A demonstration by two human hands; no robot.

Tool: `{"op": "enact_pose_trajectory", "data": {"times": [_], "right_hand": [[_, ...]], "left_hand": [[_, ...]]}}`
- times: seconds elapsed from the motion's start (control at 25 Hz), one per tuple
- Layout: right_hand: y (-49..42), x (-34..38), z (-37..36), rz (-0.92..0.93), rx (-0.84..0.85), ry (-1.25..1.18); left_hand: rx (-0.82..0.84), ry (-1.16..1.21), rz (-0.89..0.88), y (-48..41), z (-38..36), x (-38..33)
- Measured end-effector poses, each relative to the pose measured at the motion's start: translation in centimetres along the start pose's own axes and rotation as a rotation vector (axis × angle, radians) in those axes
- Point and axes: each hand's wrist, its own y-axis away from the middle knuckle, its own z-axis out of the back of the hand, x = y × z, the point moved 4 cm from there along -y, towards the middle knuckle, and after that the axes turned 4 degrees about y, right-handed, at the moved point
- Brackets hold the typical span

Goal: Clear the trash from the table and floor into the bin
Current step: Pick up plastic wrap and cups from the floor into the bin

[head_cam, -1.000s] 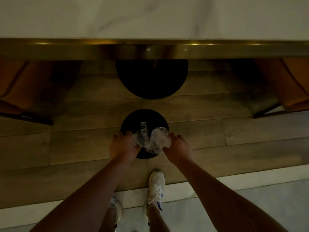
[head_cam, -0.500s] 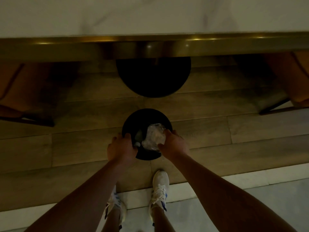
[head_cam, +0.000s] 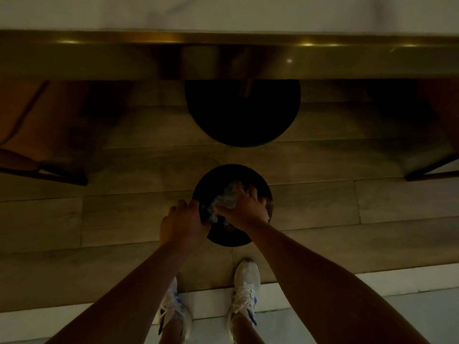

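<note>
A round black bin (head_cam: pixel 229 173) stands on the wooden floor just in front of my feet. My right hand (head_cam: pixel 244 207) reaches into its mouth and presses on crumpled clear plastic trash (head_cam: pixel 223 199) inside. My left hand (head_cam: pixel 185 222) grips the bin's left rim. The scene is dim, so what lies deeper in the bin is hidden.
A marble table top (head_cam: pixel 223 11) with a gold edge spans the top of the view, and its round black base (head_cam: pixel 243 112) sits beyond the bin. Brown chairs stand at the left (head_cam: pixel 37 135) and right (head_cam: pixel 437 135). My white shoes (head_cam: pixel 244 289) rest at the floor's pale border.
My right hand has pushed the clear plastic down from above the rim into the bin. My left hand has let go of the plastic and settled on the rim.
</note>
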Motion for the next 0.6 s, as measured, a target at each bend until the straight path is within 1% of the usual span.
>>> {"op": "enact_pose_trajectory", "data": {"times": [0.08,0.16,0.24,0.32,0.36,0.48,0.6], "right_hand": [[0.3,0.2,0.0,0.075,-0.079,-0.105],[0.8,0.1,-0.3,0.132,-0.145,-0.071],[0.7,-0.3,-1.3,0.148,-0.081,0.012],[0.6,-0.7,-2.5,0.108,0.040,0.056],[0.6,-0.9,-2.7,0.080,0.062,0.052],[1.0,-1.1,-2.3,0.055,0.007,0.005],[2.2,-0.8,-1.3,0.101,0.006,0.073]], "left_hand": [[0.012,0.008,0.025,-0.1,0.0,0.2],[0.040,0.024,0.043,0.2,-0.3,0.3],[0.032,0.045,0.036,0.5,-0.4,0.6],[0.012,0.038,0.013,0.6,-0.4,1.2],[0.005,0.023,0.005,0.7,-0.3,1.4],[0.017,-0.003,0.031,0.9,0.1,2.0],[0.046,-0.010,0.049,1.9,0.8,2.0]]}}
